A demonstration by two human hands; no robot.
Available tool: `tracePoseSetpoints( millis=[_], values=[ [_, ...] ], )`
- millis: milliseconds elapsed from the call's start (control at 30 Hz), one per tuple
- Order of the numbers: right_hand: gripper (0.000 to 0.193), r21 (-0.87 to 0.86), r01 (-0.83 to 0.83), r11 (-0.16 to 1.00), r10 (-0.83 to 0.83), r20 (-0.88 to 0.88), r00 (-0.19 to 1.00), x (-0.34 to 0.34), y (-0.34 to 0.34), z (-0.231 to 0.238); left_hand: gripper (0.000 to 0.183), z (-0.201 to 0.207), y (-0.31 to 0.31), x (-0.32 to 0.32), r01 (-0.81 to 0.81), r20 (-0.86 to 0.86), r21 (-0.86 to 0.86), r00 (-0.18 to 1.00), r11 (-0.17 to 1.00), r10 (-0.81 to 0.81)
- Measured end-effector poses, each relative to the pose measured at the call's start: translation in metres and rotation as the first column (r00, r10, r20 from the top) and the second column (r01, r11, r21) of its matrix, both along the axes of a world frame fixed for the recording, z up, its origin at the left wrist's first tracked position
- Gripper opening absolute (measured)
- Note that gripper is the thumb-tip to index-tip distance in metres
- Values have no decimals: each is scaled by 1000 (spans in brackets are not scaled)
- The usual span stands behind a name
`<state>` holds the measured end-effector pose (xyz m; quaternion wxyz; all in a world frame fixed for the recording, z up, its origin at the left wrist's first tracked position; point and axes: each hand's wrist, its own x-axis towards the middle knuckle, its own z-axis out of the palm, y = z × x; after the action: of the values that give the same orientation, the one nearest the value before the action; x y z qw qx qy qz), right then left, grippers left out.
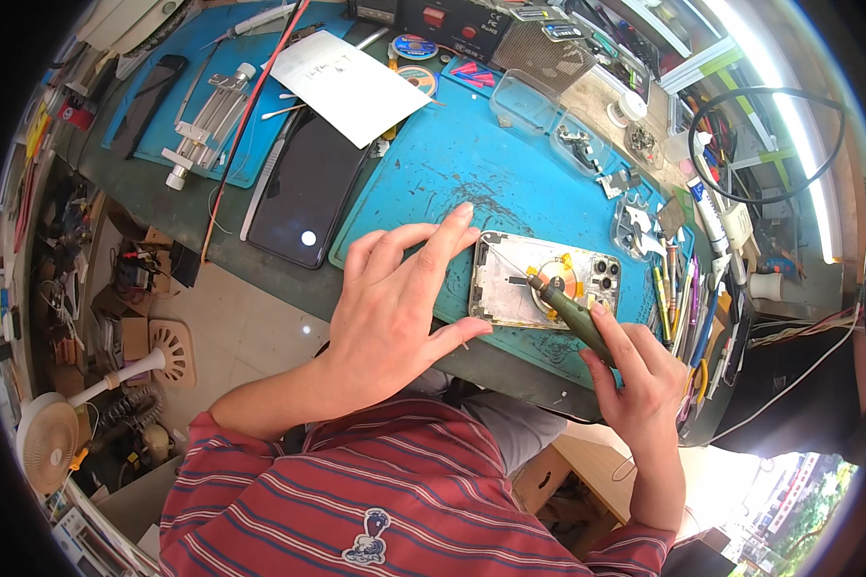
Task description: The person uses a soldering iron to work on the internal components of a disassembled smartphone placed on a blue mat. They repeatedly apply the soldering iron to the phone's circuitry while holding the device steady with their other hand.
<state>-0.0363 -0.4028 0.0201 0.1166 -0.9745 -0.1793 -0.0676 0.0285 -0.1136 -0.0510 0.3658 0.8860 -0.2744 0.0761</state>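
A phone back housing lies on the blue work mat, its inner side up. A round copper coil with yellow tape sits in it, and camera rings show at its right end. My right hand is closed around a dark green pen-shaped tool, perhaps a small rotary grinder. Its thin tip points left over the housing; whether it touches cannot be told. My left hand is spread at the housing's left end, fingertips near the upper corner and thumb near the lower one, gripping nothing visible.
Left of the mat lies a large dark phone, partly under a white paper. A metal clamp fixture stands farther left. Clear plastic boxes hold small parts at the back right. Pens and screwdrivers crowd the right edge.
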Motion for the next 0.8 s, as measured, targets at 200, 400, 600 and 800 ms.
tracePoseSetpoints(
  millis=[200, 400, 600, 800],
  values=[
    [60, 3, -19, 1000, 19, 9, 1000, -1, -1, -1, 112, 1, 0, 1, 3, 2, -3, 1000, 1000, -3],
    [61, 0, -23, 1000, 23, 8, 1000, -5, 1, -1, 112, 0, 0, 0, 0, 2, -1, 1000, 1000, 0],
    [61, 24, -34, 999, 34, 8, 999, -9, 1, -3, 112, 0, 0, 0, -4, 7, 2, 1000, 1000, 3],
    [62, 28, -40, 999, 40, -1, 999, -14, 0, -2, 112, 0, -1, 0, -11, 4, 5, 1000, 1000, 11]
  ],
)
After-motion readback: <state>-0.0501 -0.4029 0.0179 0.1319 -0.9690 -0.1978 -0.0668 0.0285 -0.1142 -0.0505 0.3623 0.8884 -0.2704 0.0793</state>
